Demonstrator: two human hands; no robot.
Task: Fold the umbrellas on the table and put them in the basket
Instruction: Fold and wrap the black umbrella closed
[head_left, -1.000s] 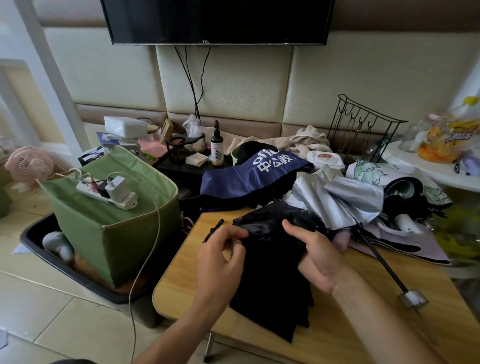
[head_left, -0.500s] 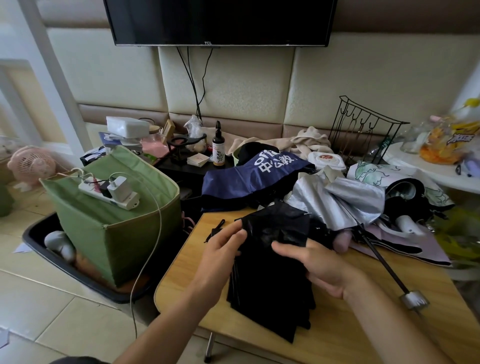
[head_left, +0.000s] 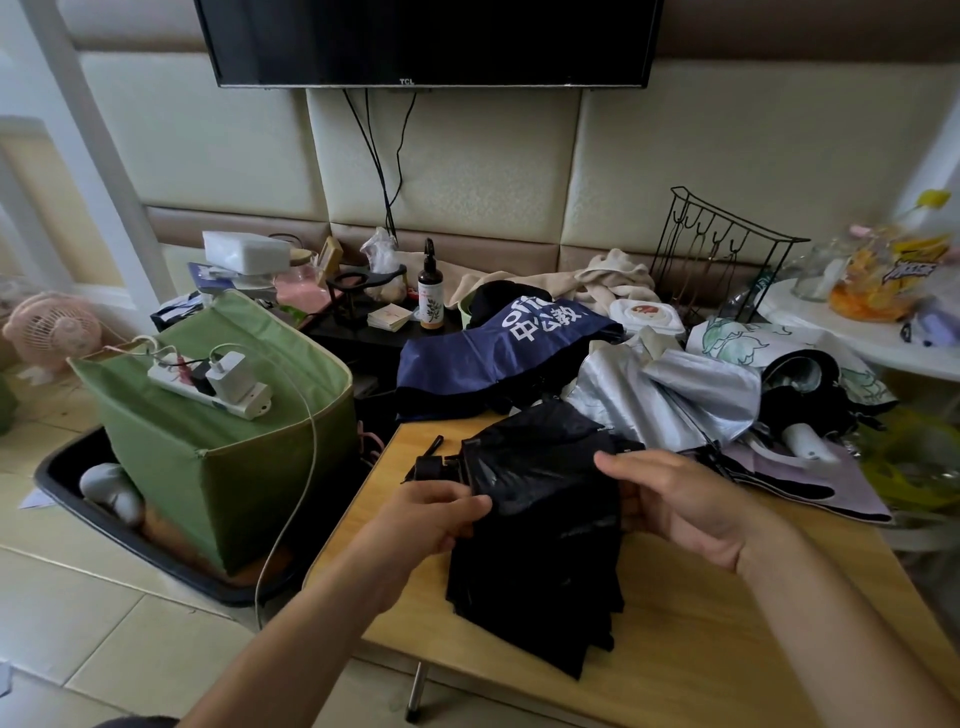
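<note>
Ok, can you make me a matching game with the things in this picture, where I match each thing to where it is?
Things:
1. black umbrella
2. power strip
3. TV
4. fan

Places:
A. on the wall
B. on top of the green basket
C. on the floor at the far left
D. on the table, between the left hand and right hand

Pairs: 1-D, 2-B, 3-A, 4-C
</note>
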